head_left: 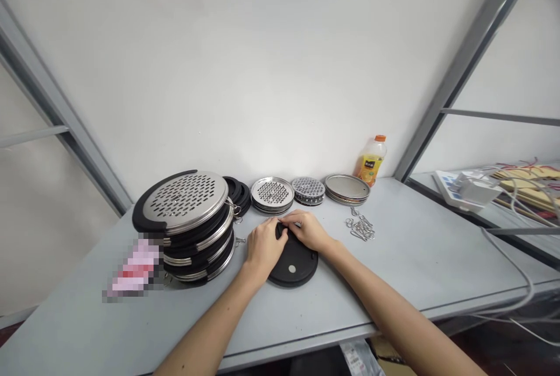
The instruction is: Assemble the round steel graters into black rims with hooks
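Note:
A black round disc [300, 277] with a small pale dot lies on the table in front of me. At its far edge my left hand [265, 248] is closed, the thumb and fingers pinching the rim. My right hand [308, 230] is bent over the same edge from the right, its fingertips meeting the left ones. Whatever small part is between the fingertips is hidden. To the left stands a tall stack of round metal graters with black rims [188, 201], small metal clips hanging from its side. A pile of metal clips [361, 229] lies to the right.
Along the wall are black rings [245, 194], perforated metal discs [272, 192], smaller perforated discs [308, 188], plain metal discs [347, 186] and an orange-capped bottle [371, 163]. Metal frame posts rise at both sides. A power strip [455, 192] and cables lie at the right.

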`<state>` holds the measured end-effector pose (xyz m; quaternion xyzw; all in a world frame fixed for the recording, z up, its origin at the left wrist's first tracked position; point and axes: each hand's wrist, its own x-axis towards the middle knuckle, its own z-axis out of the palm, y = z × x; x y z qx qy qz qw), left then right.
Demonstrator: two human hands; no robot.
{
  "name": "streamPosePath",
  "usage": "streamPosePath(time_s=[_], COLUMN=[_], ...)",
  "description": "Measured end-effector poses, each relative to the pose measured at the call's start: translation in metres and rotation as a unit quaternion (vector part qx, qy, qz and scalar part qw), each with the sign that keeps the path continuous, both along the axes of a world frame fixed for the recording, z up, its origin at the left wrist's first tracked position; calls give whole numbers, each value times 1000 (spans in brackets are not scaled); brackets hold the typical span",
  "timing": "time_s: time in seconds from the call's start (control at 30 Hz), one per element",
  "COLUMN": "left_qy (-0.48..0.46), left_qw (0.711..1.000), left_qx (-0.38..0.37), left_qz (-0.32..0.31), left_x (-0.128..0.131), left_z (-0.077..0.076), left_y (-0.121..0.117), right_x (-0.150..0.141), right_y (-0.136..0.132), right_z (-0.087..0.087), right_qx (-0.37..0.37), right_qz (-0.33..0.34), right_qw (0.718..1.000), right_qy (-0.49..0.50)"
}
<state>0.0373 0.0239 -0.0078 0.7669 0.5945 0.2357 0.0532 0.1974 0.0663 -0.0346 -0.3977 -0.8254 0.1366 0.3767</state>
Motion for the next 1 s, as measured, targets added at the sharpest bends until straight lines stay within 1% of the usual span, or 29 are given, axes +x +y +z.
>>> streamPosePath(time_s=[0.13,0.37,0.73,1.0], left_qy=[-7,-15,11,26], left_qw=[1000,1000,999,998], left_qx=[0,-7,-41,-38], left_qz=[7,-17,15,36], left_x=[1,1,3,12], left_z=[-1,-2,2,1], left_y=[1,4,4,3], right_x=[-1,-1,-2,-2], right_y=[-1,-1,-1,-1], right_z=[1,3,4,5], right_qx=[0,0,13,13], right_qz=[3,4,7,0], right_qw=[1000,1000,1000,999], right_qy=[-2,-14,-24,-46])
